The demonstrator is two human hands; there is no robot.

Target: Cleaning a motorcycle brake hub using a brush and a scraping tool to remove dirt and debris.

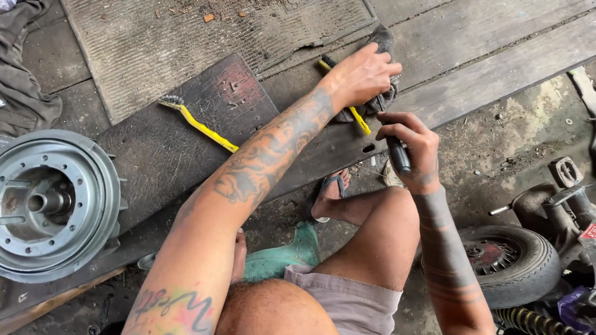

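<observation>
Hands: left (pixel 363 75) gripping grey rag (pixel 380 99), right (pixel 413 146) around black handle (pixel 398 155).

Two yellow wire brushes (pixel 197 125), one grey rag (pixel 380 99), one metal hub (pixel 56 205), one tyre (pixel 515 263).

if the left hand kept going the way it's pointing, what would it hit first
Probably the grey rag: the left hand already rests on it, fingers aimed up and right. Past the rag lie only bare wooden planks, though depth is hard to judge.

One head-worn camera looks steeply down from close above the seated person's lap, facing forward over both forearms to the wooden floor planks (pixel 484 68) just beyond.
</observation>
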